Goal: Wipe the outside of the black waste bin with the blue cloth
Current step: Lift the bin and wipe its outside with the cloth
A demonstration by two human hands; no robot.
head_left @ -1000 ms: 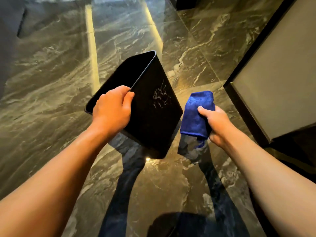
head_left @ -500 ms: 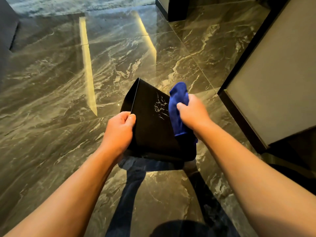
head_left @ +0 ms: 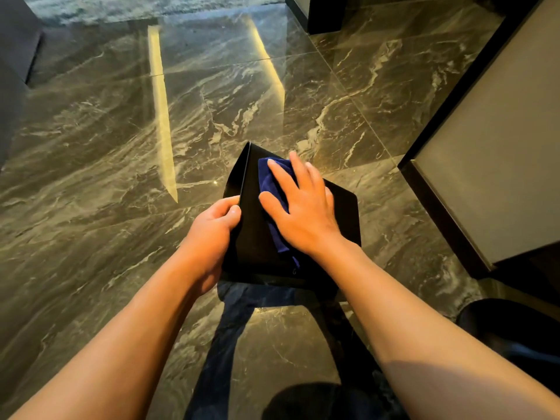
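The black waste bin (head_left: pixel 342 207) is held tilted above the floor, one flat side facing up, its mouth turned to the left. My left hand (head_left: pixel 212 234) grips the bin's rim at the near left. The blue cloth (head_left: pixel 272 186) lies on the upturned side. My right hand (head_left: pixel 303 207) presses flat on the cloth with fingers spread, covering most of it; a blue end hangs out below the palm.
Glossy dark marble floor (head_left: pixel 121 177) lies all around, with two bright light streaks. A grey panel with a black frame (head_left: pixel 485 153) stands at the right. A dark post (head_left: pixel 321 13) is at the top. Dark furniture (head_left: pixel 15 56) is at the far left.
The bin has turned so its mouth faces left and a side faces up. My right hand has gone from gripping the cloth beside the bin to pressing it flat on that side.
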